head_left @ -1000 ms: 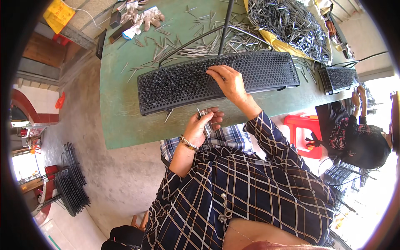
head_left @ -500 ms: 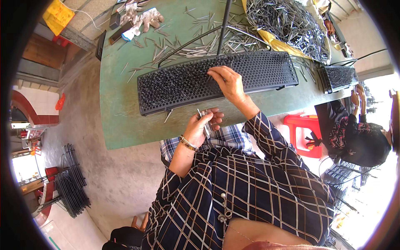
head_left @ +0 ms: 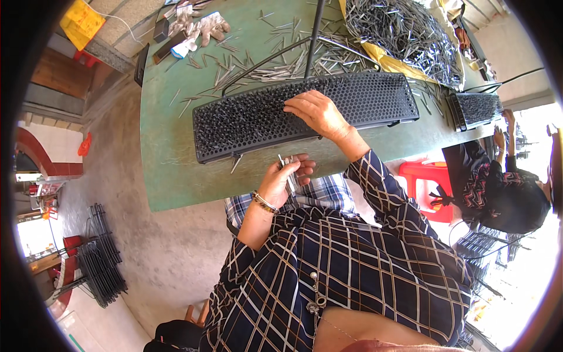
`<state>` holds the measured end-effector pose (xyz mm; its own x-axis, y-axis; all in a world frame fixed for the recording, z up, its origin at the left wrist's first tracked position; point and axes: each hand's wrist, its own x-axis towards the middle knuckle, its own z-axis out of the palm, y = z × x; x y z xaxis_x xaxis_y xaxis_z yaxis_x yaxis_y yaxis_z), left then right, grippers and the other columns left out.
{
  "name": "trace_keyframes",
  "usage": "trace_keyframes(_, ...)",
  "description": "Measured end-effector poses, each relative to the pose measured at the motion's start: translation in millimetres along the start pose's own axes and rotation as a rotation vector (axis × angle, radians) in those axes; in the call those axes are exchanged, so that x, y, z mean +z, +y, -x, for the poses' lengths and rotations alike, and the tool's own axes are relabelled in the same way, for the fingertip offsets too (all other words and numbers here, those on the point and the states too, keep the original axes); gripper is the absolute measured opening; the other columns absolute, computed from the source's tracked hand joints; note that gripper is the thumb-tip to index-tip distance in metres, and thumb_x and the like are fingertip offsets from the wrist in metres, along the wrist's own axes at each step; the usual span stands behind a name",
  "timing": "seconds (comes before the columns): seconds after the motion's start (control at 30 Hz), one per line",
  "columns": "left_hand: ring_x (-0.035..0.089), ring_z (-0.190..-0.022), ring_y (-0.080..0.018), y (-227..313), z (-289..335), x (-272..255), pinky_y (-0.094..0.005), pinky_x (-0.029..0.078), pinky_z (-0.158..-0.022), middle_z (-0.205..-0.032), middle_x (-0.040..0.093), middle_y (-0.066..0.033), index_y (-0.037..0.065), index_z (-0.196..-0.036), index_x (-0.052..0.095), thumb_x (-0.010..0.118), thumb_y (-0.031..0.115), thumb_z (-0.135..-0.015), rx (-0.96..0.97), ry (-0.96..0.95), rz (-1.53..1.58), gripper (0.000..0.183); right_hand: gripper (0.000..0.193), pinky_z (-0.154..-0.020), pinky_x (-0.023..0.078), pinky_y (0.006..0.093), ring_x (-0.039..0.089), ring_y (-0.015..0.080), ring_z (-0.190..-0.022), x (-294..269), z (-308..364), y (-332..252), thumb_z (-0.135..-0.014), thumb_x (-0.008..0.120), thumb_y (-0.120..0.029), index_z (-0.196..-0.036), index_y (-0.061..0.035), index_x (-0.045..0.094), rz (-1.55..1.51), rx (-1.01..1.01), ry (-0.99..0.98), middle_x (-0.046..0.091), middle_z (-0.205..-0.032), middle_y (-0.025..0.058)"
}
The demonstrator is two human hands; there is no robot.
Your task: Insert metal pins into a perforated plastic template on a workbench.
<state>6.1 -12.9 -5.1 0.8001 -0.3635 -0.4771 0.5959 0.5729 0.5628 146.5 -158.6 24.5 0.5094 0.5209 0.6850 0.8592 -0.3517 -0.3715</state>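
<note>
We count one near perforated panel (head_left: 375,97) and one far panel (head_left: 478,111) on one green table (head_left: 176,182), the near one's long axis running left-right, right end angled slightly away, left hand (head_left: 277,179) closed around several metal rods (head_left: 291,183), right hand's (head_left: 318,115) fingertips bunched at its middle, contents hidden.

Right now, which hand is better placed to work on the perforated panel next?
Probably the right hand: it is over the perforated panel. The left hand is off the panel, nearer the body, and occupied holding thin metal rods.
</note>
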Motion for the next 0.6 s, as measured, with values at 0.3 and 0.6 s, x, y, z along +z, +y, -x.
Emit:
trace_keyframes(0.3, 0.062, -0.086, -0.0149, -0.9, 0.7, -2.5, -0.0280, 0.052, -0.068, -0.103, 0.064, -0.0137, -0.003, -0.118, 0.052, 0.051, 0.013, -0.091, -0.006, 0.003, 0.018, 0.031, 0.017, -0.071, 0.050, 0.0345, 0.061, 0.0255, -0.080, 9.7, 5.6, -2.9, -0.077, 0.067, -0.009, -0.093, -0.0028, 0.065, -0.023, 0.067, 0.048, 0.065, -0.087, 0.0088)
trace_keyframes(0.6, 0.062, -0.089, -0.0167, -0.8, 1.2, -0.3, -0.0292, 0.052, -0.071, -0.106, 0.063, -0.0151, -0.004, -0.119, 0.052, 0.050, 0.010, -0.091, -0.016, -0.012, 0.015, 0.032, 0.017, -0.069, 0.048, 0.0340, 0.060, 0.0248, -0.077, 10.4, 11.2, -5.1, -0.077, 0.067, -0.012, -0.091, -0.0032, 0.066, -0.009, 0.037, -0.039, 0.063, -0.088, 0.0083)
